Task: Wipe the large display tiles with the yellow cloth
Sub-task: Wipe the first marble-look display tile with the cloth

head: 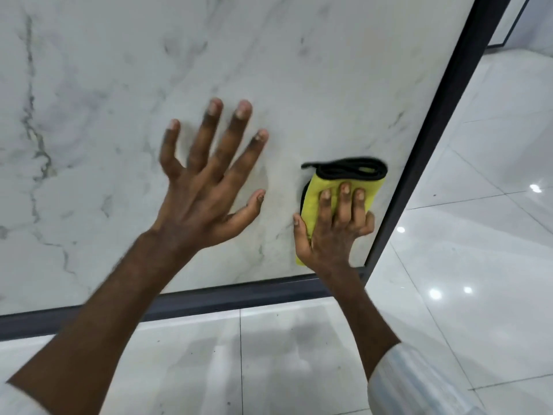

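Yellow cloth (315,202) sits folded against the face of the large display tile (119,85), low down and near its right edge, just beside the dark frame (434,145) that borders the panel. Your right hand (332,232) lies flat over the cloth's lower half, fingers straight and close together on the yellow, thumb out along its left edge. That grip is spread rather than curled round anything, which suits pressing a pad flat onto an upright surface instead of bunching it. A black-edged fold (350,172) shows above your fingertips, so the cloth is doubled, probably to make a thicker pad. Your left hand (203,190) is off to the left, apart from the cloth, its grip splayed wide and holding nothing. It is blurred, so whether the palm touches the tile cannot be told, but it looks placed to steady you. Judging by where the cloth lies, you are working the lower right corner, and the broad veined area up and to the left would need its own passes. Below the frame, the glossy floor (299,354) reflects lights.
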